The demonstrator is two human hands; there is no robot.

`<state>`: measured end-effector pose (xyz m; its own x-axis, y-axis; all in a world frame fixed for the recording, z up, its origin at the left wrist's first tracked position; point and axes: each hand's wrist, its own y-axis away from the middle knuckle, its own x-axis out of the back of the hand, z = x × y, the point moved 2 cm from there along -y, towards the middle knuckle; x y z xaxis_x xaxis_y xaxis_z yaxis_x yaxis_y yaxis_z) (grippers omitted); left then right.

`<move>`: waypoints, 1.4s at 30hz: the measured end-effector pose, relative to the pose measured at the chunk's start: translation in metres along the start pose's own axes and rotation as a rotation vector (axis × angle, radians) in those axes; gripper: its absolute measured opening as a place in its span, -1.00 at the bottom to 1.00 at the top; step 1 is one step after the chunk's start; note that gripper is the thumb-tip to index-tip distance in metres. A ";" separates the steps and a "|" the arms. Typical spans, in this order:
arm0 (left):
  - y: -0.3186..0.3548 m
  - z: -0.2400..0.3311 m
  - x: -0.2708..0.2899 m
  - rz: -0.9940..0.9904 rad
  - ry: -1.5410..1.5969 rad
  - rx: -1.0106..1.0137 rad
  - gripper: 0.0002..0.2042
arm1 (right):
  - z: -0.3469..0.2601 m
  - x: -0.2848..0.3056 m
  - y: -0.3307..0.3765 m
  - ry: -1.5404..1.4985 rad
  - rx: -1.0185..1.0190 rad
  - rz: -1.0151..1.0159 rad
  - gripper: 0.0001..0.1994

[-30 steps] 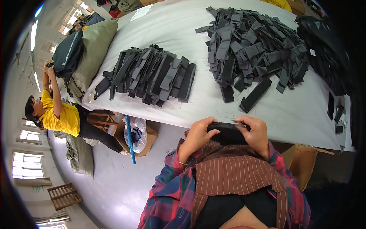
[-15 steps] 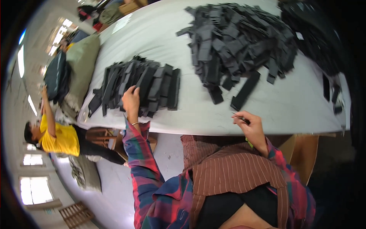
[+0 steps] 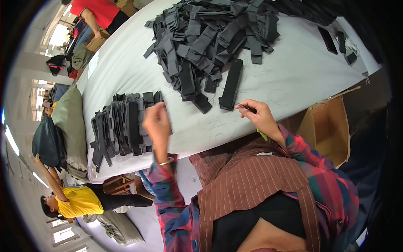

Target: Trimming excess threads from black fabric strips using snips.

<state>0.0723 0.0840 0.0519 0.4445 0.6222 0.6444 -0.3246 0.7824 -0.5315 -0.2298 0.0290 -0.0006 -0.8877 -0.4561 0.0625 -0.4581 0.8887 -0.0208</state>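
My left hand is blurred by motion beside the right edge of a row of dark grey fabric strips. Its fingers look partly curled, and whether they hold anything is not clear. My right hand is closed on a small dark pointed tool, whose thin metal tip comes up to the lower end of a single dark strip. That strip lies a little apart from a large loose heap of dark grey strips on the white-covered table.
A black phone-like slab lies on the table at far right, with dark pieces by it. An open cardboard box stands below the right table edge. Left are a large green-grey sack, a person in yellow and another in red.
My view has turned and shifted right. My left hand has moved off the strip row to its right edge. My right hand's tool tip has come up to the single strip.
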 end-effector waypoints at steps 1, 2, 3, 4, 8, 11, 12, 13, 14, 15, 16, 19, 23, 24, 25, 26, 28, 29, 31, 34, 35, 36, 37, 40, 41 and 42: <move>0.003 0.018 -0.024 -0.109 0.045 -0.064 -0.84 | 0.001 0.002 0.000 -0.088 -0.026 0.035 -0.84; 0.006 0.045 -0.044 -0.258 0.139 -0.010 -0.82 | 0.002 0.005 0.000 -0.177 -0.049 0.061 -0.83; 0.010 0.055 -0.066 -0.298 0.238 -0.012 -0.82 | 0.000 0.006 0.000 -0.177 -0.044 0.066 -0.83; 0.013 0.061 -0.091 -0.340 0.338 -0.013 -0.80 | 0.000 0.009 0.001 -0.182 -0.042 0.065 -0.81; 0.016 0.079 -0.167 -0.314 0.065 -0.150 -0.44 | -0.005 0.017 0.002 -0.160 0.004 0.111 -0.78; 0.010 0.084 -0.184 -0.437 -0.075 -0.083 -0.32 | -0.010 0.028 0.005 -0.106 -0.058 0.095 -0.77; 0.009 0.086 -0.189 -0.490 -0.127 -0.039 -0.32 | -0.008 0.032 0.006 -0.104 -0.060 0.096 -0.77; 0.007 0.085 -0.190 -0.554 -0.127 0.014 -0.36 | -0.007 0.036 0.006 -0.116 -0.031 0.117 -0.76; 0.006 0.084 -0.189 -0.552 -0.130 0.021 -0.36 | -0.006 0.041 0.006 -0.129 -0.002 0.135 -0.75; 0.008 0.085 -0.183 -0.568 -0.028 0.013 -0.37 | -0.003 0.048 0.007 -0.141 -0.038 0.142 -0.75; 0.011 0.086 -0.179 -0.581 0.073 0.007 -0.38 | 0.001 0.053 0.007 -0.145 -0.043 0.133 -0.75; 0.023 0.084 -0.164 -0.559 0.146 0.030 -0.38 | 0.003 0.065 0.000 -0.090 -0.085 0.178 -0.78; 0.035 0.086 -0.145 -0.457 0.205 0.003 -0.37 | 0.003 0.070 -0.018 0.035 -0.009 0.206 -0.74; 0.037 0.087 -0.139 -0.356 0.216 -0.069 -0.36 | 0.002 0.071 -0.024 0.032 -0.013 0.203 -0.74; 0.040 0.089 -0.134 -0.366 0.195 -0.051 -0.36 | -0.002 0.073 -0.029 0.098 0.000 0.202 -0.74; 0.043 0.089 -0.130 -0.369 0.193 -0.047 -0.36 | -0.003 0.074 -0.034 0.165 0.014 0.201 -0.73; 0.048 0.090 -0.125 -0.381 0.204 -0.036 -0.34 | 0.002 0.077 -0.043 0.175 0.044 0.208 -0.73; 0.050 0.090 -0.124 -0.384 0.205 -0.034 -0.34 | 0.004 0.079 -0.048 0.205 0.014 0.190 -0.73; 0.053 0.090 -0.124 -0.389 0.266 0.023 -0.33 | 0.008 0.081 -0.052 0.239 -0.019 0.180 -0.74; 0.064 0.077 -0.132 -0.393 0.615 0.303 -0.34 | 0.008 0.077 -0.057 0.237 0.098 0.242 -0.75; 0.066 0.071 -0.134 -0.401 0.713 0.367 -0.36 | 0.002 0.075 -0.059 0.389 0.158 0.247 -0.75; 0.065 0.072 -0.134 -0.405 0.715 0.368 -0.36 | -0.002 0.074 -0.060 0.542 0.217 0.252 -0.76; 0.066 0.072 -0.133 -0.427 0.824 0.476 -0.37 | -0.004 0.073 -0.061 0.544 0.214 0.254 -0.76; 0.063 0.082 -0.129 -0.464 0.970 0.629 -0.40 | -0.009 0.071 -0.065 0.695 0.307 0.257 -0.77; 0.063 0.084 -0.129 -0.467 1.019 0.678 -0.40 | -0.010 0.070 -0.066 0.761 0.390 0.271 -0.78; 0.063 0.084 -0.128 -0.465 1.067 0.729 -0.40 | -0.012 0.068 -0.067 0.825 0.476 0.280 -0.78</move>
<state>-0.0754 0.0559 -0.0184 0.9446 0.2382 -0.2258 -0.1844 0.9543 0.2351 -0.2593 -0.0610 0.0171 -0.7394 0.1033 0.6653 -0.3681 0.7654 -0.5279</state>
